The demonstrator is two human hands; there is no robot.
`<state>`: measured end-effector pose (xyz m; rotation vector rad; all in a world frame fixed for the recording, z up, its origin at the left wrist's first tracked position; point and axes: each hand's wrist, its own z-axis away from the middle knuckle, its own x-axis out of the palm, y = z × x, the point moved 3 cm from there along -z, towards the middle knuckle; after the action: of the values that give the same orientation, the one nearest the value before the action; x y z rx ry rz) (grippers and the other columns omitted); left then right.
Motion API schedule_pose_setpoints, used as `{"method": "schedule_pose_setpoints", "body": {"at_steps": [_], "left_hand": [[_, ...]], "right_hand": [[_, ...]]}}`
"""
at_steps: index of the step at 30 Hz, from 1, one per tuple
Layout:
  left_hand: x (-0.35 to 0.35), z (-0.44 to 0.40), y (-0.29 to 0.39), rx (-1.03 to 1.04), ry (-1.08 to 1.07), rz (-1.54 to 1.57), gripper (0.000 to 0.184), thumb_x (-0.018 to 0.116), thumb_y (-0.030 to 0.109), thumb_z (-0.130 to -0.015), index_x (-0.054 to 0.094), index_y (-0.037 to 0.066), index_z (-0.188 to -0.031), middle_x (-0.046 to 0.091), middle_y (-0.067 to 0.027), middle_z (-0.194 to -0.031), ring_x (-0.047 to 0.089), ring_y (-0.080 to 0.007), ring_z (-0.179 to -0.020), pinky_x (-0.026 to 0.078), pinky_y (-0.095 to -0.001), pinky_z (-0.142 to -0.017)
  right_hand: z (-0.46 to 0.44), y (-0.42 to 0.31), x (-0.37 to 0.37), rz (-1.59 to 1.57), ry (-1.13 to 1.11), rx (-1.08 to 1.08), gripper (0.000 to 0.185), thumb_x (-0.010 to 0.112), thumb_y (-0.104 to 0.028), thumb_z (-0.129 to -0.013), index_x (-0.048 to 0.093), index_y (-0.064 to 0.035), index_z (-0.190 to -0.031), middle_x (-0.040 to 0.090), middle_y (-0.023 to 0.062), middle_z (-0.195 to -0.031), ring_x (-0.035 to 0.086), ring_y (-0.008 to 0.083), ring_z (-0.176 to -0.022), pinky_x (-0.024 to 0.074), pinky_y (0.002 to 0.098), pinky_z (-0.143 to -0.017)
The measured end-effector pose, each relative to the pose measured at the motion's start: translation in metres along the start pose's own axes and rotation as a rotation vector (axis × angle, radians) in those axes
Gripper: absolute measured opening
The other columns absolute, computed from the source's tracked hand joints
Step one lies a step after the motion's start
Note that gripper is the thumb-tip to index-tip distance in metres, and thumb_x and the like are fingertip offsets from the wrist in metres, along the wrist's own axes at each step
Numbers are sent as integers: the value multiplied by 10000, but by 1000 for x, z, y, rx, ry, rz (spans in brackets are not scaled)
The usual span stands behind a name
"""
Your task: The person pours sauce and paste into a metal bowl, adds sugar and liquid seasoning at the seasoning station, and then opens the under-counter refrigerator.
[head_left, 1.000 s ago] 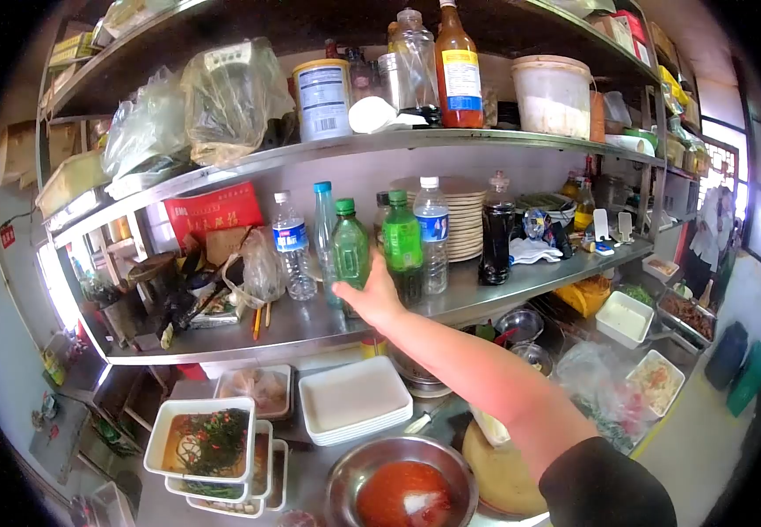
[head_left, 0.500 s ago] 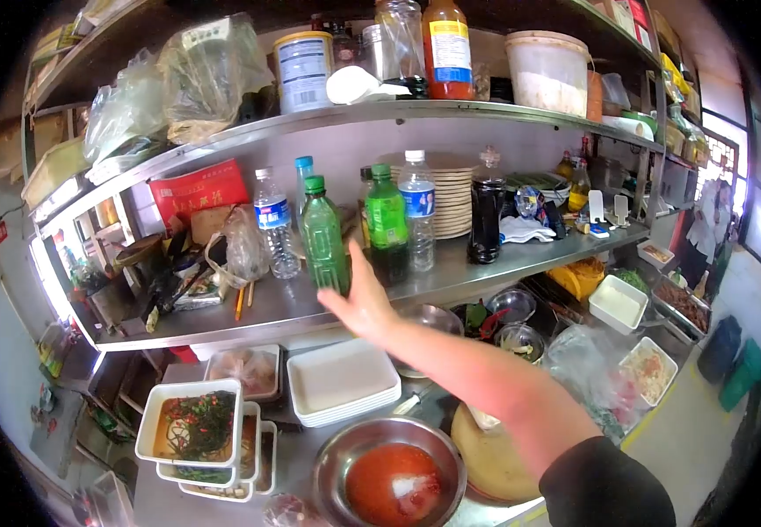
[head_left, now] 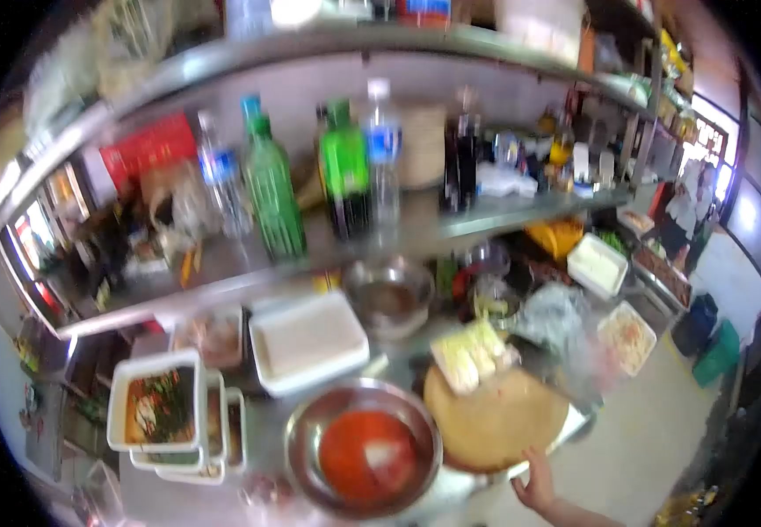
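Note:
My right hand (head_left: 539, 488) is low at the right, just in front of the round wooden chopping board (head_left: 499, 426). It looks empty, thumb and fingers apart, though motion blurs it. A tray of pale cut vegetable (head_left: 473, 354) rests on the board's far edge; its exact kind is too smeared to name. Left of the board, a steel bowl (head_left: 300, 474) contains red-orange sauce (head_left: 354, 452) with a white heap in it. My left hand is out of view.
On the shelf stand a green bottle (head_left: 275, 198), a second green bottle with dark liquid (head_left: 345, 167) and clear bottles. White trays (head_left: 308, 342) are stacked behind the bowl. Food containers (head_left: 156, 400) stand at the left. A plastic bag (head_left: 552, 316) lies beyond the board.
My right hand has moved away from the green bottle on the shelf, down and right to the chopping board. The bottle remains on the shelf. The camera view has tilted downward and shifted right.

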<state>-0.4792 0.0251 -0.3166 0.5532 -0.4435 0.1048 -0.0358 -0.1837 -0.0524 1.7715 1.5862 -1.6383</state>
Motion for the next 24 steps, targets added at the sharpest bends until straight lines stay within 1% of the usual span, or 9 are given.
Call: {"method": "schedule_pose_setpoints", "body": {"at_steps": [4,5,9,11,12,16,19,22,24], "left_hand": [[-109,-32,-75,-113,-31,80,330,424,302,-956,508,78,-1184,614,-82,-914,586,-242,-749,503,-358,-621],[-110,-27,-84,-80,9,50,330,430,276,-950,486,97,-1221,580,-76,-1023,577,-249,-848,493,-378,-698],[27,37,-22,81,327,-89,401,416,189,-938,402,163,-1338,481,-69,-1348,547,-269,-1144,459,-446,-936],[5,20,-34,145,133,196,291,438,112,-908,522,124,-1187,515,-85,-1280,549,-216,-1114,502,-376,-866],[38,40,-17,259,293,-121,283,499,41,-855,552,107,-1125,542,-76,-1202,546,-191,-1068,494,-315,-842],[31,15,-36,609,138,-588,366,552,-30,-766,508,48,-1120,554,-44,-945,521,-150,-844,458,-279,-697],[44,15,-47,1090,224,-601,424,551,-27,-750,461,35,-1160,538,-25,-875,500,-129,-760,438,-287,-646],[26,49,-96,743,233,-529,496,559,-26,-739,412,31,-1210,523,-41,-864,496,-130,-739,444,-291,-657],[8,107,-160,1100,374,-1000,443,588,10,-781,415,37,-1188,523,-45,-840,488,-125,-678,444,-294,-598]], "right_hand": [[42,-1,-25,-55,-8,56,282,662,-24,-730,612,-69,-1004,619,164,-1030,560,376,-1007,442,461,-890],[48,-10,-26,-136,30,96,199,654,-9,-740,632,-73,-928,646,137,-948,586,363,-947,458,447,-862],[88,-42,-34,-85,-220,-71,188,657,-4,-741,641,-85,-910,661,112,-873,612,335,-850,482,419,-809],[132,-44,-37,-83,-353,-77,190,665,-10,-739,644,-88,-911,669,104,-857,616,330,-826,486,420,-793],[156,-44,-39,-65,-332,-92,180,674,-14,-734,652,-88,-896,677,104,-870,624,324,-813,496,417,-757],[268,-31,-45,-80,-332,0,166,678,-30,-746,668,-81,-904,680,108,-878,637,321,-826,515,397,-721],[351,-36,-41,-134,-325,235,138,661,-53,-787,673,-70,-924,675,136,-912,647,303,-869,516,377,-774],[408,-46,-30,-256,-361,399,147,651,-86,-818,670,-44,-958,669,151,-922,652,286,-853,515,353,-762],[434,-37,-17,-407,-447,503,274,647,-99,-827,633,-34,-1093,655,145,-1032,636,247,-943,510,336,-772]]}}
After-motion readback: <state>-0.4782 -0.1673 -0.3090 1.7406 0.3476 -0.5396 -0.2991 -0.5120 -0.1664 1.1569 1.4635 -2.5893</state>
